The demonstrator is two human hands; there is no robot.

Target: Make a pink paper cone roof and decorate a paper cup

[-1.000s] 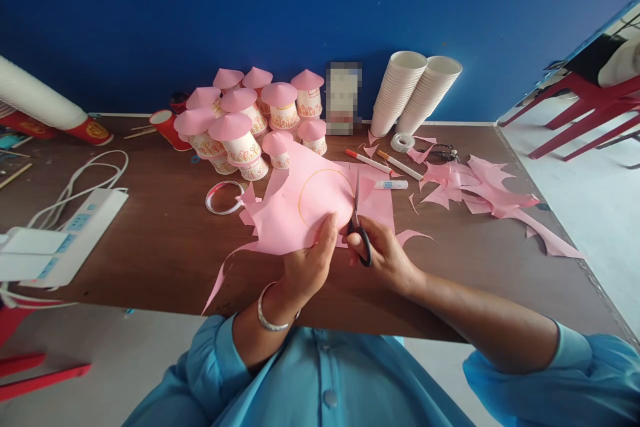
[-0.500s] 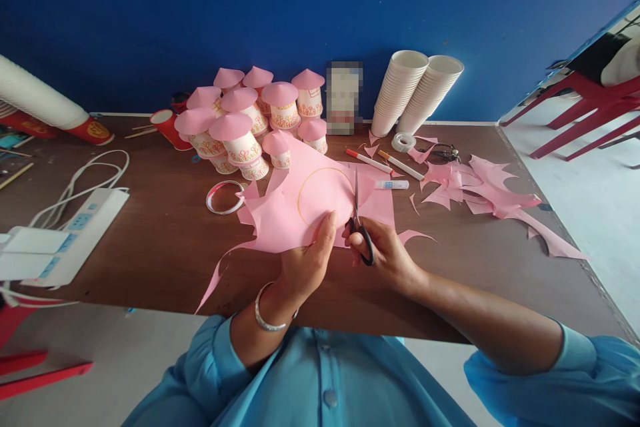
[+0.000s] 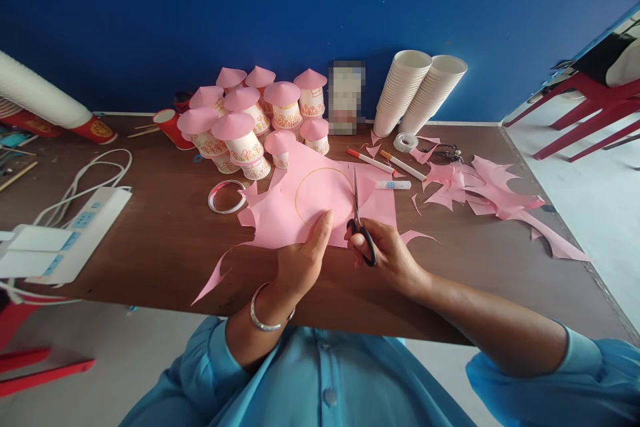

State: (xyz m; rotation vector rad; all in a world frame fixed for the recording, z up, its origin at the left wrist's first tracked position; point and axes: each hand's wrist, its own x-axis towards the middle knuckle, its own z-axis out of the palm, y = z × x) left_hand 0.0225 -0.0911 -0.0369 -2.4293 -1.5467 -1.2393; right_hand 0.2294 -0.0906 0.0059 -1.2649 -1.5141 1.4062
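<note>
My left hand point(image 3: 300, 260) pinches the near edge of a pink paper sheet point(image 3: 280, 213) that bears a drawn yellow circle point(image 3: 324, 195). My right hand point(image 3: 387, 253) grips black-handled scissors point(image 3: 361, 223), blades pointing away from me and cutting along the circle's right side. A thin curled pink strip point(image 3: 213, 277) hangs from the sheet's left over the table's front edge. A silver bangle is on my left wrist.
Behind the sheet stand several paper-cup houses with pink cone roofs point(image 3: 240, 133). Two stacks of white cups point(image 3: 415, 90) lean at the back right, with markers point(image 3: 373, 161), a glue stick point(image 3: 393, 185), tape rolls point(image 3: 404, 142) and pink scraps point(image 3: 490, 193). A power strip point(image 3: 70, 233) lies left.
The scissors have advanced a little along the circle's right side. The sheet has turned slightly, and its hanging strip has swung lower and leftward.
</note>
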